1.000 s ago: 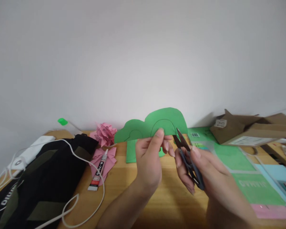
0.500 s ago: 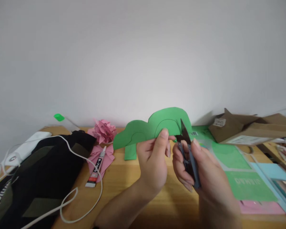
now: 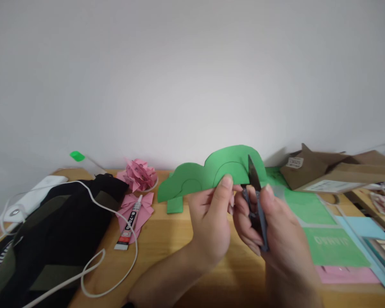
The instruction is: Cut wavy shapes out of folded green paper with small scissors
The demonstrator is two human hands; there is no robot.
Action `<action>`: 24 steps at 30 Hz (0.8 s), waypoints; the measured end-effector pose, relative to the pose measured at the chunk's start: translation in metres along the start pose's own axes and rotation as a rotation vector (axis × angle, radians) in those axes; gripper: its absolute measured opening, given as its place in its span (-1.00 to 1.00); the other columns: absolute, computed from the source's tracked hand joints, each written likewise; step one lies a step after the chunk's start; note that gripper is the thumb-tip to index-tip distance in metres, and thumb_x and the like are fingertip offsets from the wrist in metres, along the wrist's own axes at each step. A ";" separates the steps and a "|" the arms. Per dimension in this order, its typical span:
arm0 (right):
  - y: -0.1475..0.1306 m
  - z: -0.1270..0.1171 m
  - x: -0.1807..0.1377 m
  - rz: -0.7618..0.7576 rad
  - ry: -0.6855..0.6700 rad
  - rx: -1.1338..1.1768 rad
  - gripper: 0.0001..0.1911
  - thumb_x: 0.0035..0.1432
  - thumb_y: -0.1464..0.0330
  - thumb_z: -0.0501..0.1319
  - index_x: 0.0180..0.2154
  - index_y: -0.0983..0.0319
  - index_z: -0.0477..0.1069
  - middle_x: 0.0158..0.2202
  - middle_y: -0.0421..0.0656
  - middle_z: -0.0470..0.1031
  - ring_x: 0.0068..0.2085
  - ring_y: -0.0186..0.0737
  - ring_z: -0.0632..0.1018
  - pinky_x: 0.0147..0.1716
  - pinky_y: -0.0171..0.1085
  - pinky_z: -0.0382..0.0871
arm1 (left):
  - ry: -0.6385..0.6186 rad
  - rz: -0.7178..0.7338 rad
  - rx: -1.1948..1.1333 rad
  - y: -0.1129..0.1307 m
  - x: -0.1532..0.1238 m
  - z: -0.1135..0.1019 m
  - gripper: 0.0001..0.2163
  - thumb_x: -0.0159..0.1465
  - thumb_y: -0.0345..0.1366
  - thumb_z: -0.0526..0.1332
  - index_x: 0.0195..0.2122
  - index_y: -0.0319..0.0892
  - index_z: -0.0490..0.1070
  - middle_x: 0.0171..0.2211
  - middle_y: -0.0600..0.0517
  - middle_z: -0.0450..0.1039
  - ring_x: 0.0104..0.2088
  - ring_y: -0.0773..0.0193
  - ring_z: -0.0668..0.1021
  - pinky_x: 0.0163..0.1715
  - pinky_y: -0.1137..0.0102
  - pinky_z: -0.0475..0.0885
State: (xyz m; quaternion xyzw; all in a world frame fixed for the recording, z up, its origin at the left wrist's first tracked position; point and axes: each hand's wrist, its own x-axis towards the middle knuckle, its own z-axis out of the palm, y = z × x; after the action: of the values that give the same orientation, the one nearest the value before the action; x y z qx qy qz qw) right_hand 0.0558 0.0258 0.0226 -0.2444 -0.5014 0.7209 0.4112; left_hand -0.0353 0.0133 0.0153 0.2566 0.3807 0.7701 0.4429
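Observation:
A green paper piece (image 3: 195, 173) with a wavy, cloud-like top edge and drawn curved lines is held up at the middle of the head view. My left hand (image 3: 213, 222) pinches its lower edge, thumb in front and fingers behind. My right hand (image 3: 276, 231) is closed round the handles of dark scissors (image 3: 255, 175). One blade lies in front of the paper's right part, across its lower edge; the other blade is mostly hidden. Behind the paper, a green strip (image 3: 175, 205) lies on the wooden table.
At left are a black bag (image 3: 93, 218), a white cable (image 3: 136, 244), a glue tube (image 3: 128, 226) and a pink paper flower (image 3: 139, 174). To the right lie a brown cardboard box (image 3: 333, 169) and green sheets in clear packaging (image 3: 336, 246). A wall stands behind.
The green paper and my left hand have shifted slightly right. The scissors have moved a little right and up with the paper, blades still apart. The view has also shifted slightly.

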 end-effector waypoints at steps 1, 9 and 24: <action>0.000 0.000 0.000 -0.004 0.006 0.001 -0.53 0.29 0.00 0.04 -0.49 0.21 0.29 -0.78 -0.39 0.07 -0.75 -0.48 0.00 -0.78 -0.44 -0.08 | 0.002 0.003 0.005 0.000 0.000 0.000 -0.59 0.21 -0.09 0.28 -0.70 -0.18 0.29 -0.70 0.13 0.25 -0.63 0.43 0.34 -0.57 0.47 0.30; 0.002 0.000 0.000 0.001 0.026 -0.005 -0.53 0.30 0.01 0.04 -0.50 0.21 0.26 -0.79 -0.40 0.06 -0.76 -0.50 -0.03 -0.79 -0.45 -0.15 | 0.015 0.032 -0.024 -0.004 -0.003 0.000 -0.61 0.23 -0.13 0.28 -0.68 -0.18 0.32 -0.68 0.13 0.30 -0.62 0.44 0.35 -0.56 0.49 0.31; -0.001 -0.004 -0.001 0.013 -0.002 0.031 -0.54 0.30 0.03 0.04 -0.48 0.21 0.29 -0.79 -0.40 0.07 -0.76 -0.49 -0.07 -0.81 -0.45 -0.19 | -0.062 -0.048 -0.105 0.001 -0.002 0.001 -0.66 0.20 -0.10 0.29 -0.64 -0.19 0.45 -0.71 0.13 0.29 -0.65 0.46 0.35 -0.58 0.50 0.32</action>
State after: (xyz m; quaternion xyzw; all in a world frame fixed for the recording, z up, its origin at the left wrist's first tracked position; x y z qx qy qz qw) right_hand 0.0601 0.0273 0.0220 -0.2406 -0.4889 0.7314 0.4100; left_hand -0.0338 0.0119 0.0167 0.2475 0.3322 0.7697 0.4857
